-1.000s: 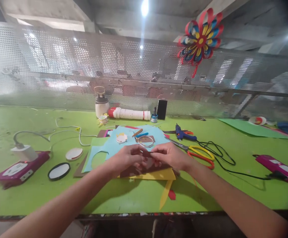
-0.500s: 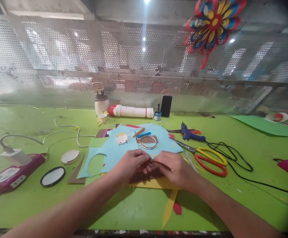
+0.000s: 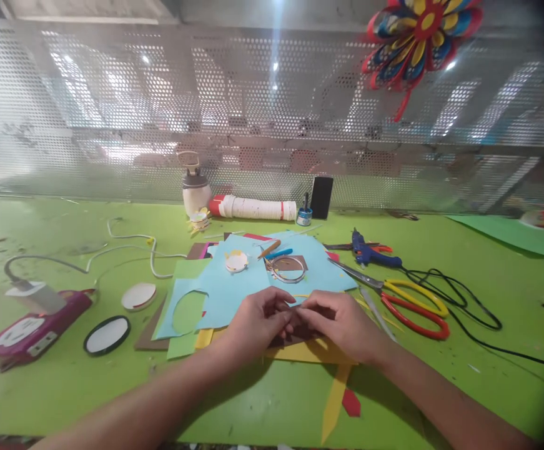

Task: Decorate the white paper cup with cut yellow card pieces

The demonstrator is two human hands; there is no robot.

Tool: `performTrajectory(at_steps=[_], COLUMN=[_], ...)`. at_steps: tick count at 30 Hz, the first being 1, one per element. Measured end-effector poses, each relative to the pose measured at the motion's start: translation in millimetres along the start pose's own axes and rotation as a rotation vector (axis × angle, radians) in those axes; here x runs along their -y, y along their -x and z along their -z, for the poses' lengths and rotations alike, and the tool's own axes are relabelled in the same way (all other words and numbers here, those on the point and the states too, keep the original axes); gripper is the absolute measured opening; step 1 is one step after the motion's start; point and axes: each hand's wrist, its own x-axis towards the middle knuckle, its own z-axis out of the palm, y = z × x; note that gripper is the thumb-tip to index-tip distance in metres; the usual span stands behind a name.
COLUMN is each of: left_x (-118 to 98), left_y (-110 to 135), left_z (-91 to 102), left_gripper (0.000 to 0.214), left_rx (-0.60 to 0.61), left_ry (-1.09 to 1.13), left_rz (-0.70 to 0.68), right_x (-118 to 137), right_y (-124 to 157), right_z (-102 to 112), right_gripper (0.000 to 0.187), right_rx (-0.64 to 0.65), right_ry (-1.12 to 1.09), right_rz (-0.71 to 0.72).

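My left hand (image 3: 265,319) and my right hand (image 3: 340,319) meet fingertip to fingertip over the craft paper. Both are closed in a pinch, and whatever lies between the fingers is too small and hidden to name. Under them are a dark brown sheet (image 3: 295,337) and a yellow sheet (image 3: 318,353). Just beyond the fingers, light blue paper (image 3: 227,297) carries a round hoop (image 3: 288,269), a small white disc with yellow bits (image 3: 237,261), a blue pen-like tool (image 3: 278,254) and an orange-brown one (image 3: 270,249).
Right of my hands lie large scissors (image 3: 415,306) with yellow and red handles and a blue glue gun (image 3: 372,253) with a black cord. At left are a purple power strip (image 3: 32,325) and a black-rimmed disc (image 3: 107,335). A bottle (image 3: 195,197), white tube (image 3: 257,209) and phone (image 3: 321,197) stand behind.
The view has shifted slightly, so the table items sit a little further right. My hands stay together at the fingertips, with the left fingers curled a bit differently.
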Motion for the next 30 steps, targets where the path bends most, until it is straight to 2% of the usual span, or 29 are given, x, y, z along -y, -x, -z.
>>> performTrajectory(at_steps=[6, 10, 16, 18, 21, 23, 25, 28, 30], left_x=[1.4, -0.8, -5.4, -10.1, -18.9, -22.5, -22.5, -18.7, -17.4], left_y=[0.0, 5.9, 10.2, 9.2, 5.8, 1.5, -3.7, -8.2, -7.1], left_z=[-1.0, -4.1, -5.7, -1.8, 7.9, 15.3, 21.2, 24.2, 22.6], left_gripper=[0.028, 0.015, 0.013, 0.014, 0.011, 0.010, 0.013, 0.014, 0.015], left_rx=[-0.013, -0.028, -0.009, -0.015, -0.077, -0.155, -0.212, -0.228, -0.210], left_ry=[0.062, 0.042, 0.022, 0.019, 0.018, 0.019, 0.019, 0.011, 0.007], left_rz=[-0.038, -0.050, -0.070, -0.067, -0.101, -0.150, -0.169, -0.145, -0.135], right_x=[-0.3, -0.2, 4.3, 3.1, -4.9, -11.7, -15.9, -12.9, -7.9], right_y=[1.2, 1.5, 2.9, 2.2, -4.2, -10.9, -16.0, -15.3, -9.0], right_z=[-3.8, 0.2, -2.7, -0.9, 9.4, 21.0, 34.7, 55.1, 68.3], right_gripper=[0.024, 0.023, 0.022, 0.025, 0.027, 0.027, 0.023, 0.021, 0.022], right_rx=[0.017, 0.012, 0.033, -0.003, -0.217, -0.394, -0.488, -0.482, -0.385], right_ry=[-0.153, -0.169, -0.106, -0.065, -0.013, -0.070, -0.152, -0.136, 0.031], right_rz=[-0.053, -0.034, 0.042, 0.052, 0.042, 0.058, 0.091, 0.070, 0.044])
